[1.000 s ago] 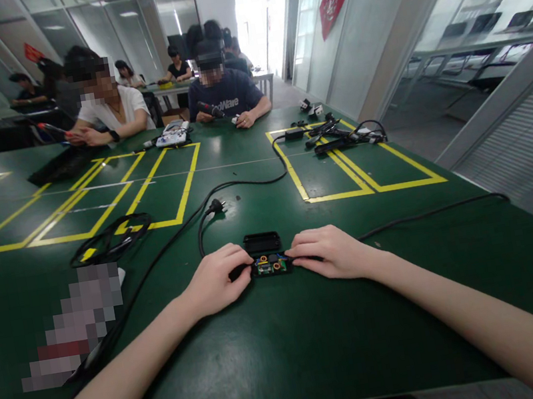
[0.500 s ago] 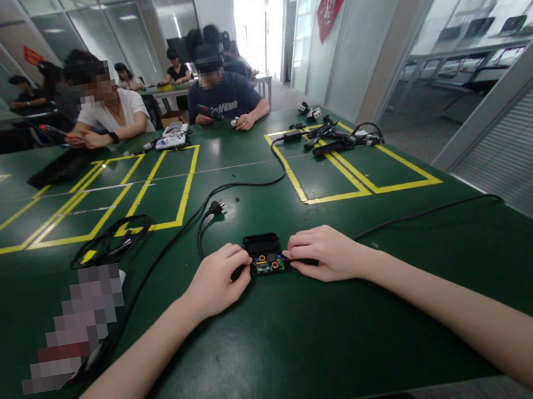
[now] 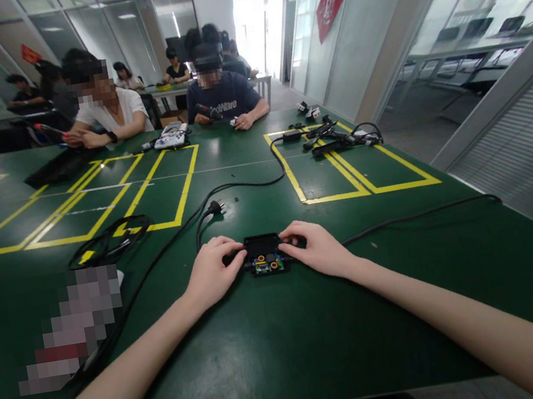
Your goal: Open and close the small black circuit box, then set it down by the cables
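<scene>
A small black plastic case lies opened on the green table, its lower shell holding a circuit board (image 3: 269, 264) with copper-wound coils. Behind the board, the case's black cover (image 3: 262, 247) stands tilted up. My left hand (image 3: 214, 270) pinches the cover's left edge between thumb and fingers. On the opposite edge, my right hand (image 3: 322, 248) has a similar pinch. Black cord comes out at both ends of the case, partly hidden by my hands. Behind my left hand lies a black power plug (image 3: 216, 207) on a cord.
To the left lie a coiled black cable (image 3: 109, 243) and a blurred flat object (image 3: 77, 330). A long cord (image 3: 167, 245) crosses the green table (image 3: 290, 351). Cables and adapters (image 3: 332, 138) pile up at far right. Two people sit opposite, near a black tray (image 3: 56, 166).
Both hands have shifted from the sides of the lower shell up and back to the cover's edges. The cover looks slightly more visible; the board stays in place.
</scene>
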`<state>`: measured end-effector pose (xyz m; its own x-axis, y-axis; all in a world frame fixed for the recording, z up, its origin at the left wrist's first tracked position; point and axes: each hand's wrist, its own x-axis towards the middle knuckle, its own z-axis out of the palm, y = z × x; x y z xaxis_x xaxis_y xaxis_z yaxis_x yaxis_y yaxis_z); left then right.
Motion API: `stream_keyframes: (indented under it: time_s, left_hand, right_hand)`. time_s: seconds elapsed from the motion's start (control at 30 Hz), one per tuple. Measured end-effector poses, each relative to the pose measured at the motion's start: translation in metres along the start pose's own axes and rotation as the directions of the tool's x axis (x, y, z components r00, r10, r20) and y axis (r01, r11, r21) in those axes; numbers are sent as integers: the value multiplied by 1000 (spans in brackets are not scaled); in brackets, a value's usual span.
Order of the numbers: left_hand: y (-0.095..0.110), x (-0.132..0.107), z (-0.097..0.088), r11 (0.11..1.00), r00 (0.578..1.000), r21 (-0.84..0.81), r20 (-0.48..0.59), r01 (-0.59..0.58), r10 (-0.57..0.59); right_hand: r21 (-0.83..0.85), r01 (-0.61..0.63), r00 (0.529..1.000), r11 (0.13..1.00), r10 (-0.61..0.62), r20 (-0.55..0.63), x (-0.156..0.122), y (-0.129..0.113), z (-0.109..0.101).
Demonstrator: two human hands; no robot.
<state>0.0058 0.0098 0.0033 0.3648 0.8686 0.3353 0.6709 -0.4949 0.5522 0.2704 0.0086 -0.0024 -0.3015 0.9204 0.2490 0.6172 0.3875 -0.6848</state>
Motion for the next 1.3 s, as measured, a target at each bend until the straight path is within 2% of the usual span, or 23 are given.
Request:
stream_keyframes:
  time_s: [0.13,0.23,0.87,1.1,1.3]
  left_hand:
    - [6,0,0,978,995,-183,-11,100,-104]
    - [10,0,-1,952,992,-281,-9,119,-127]
    - [14,0,-3,968,994,-237,-43,83,-96]
    - [16,-1,-5,932,991,-342,-14,119,-131]
    - [18,-2,-6,948,998,-313,21,64,-61]
  right_hand:
    - [306,-120,993,945,121,15,0,-1,0]
    - [403,-132,990,906,137,17,0,0,0]
    - [312,-50,999,949,49,11,-4,-2,-7]
    - [334,-29,1000,942,26,11,-4,-4,-10]
    - [356,-9,1000,934,2,18,-5,-5,-9]
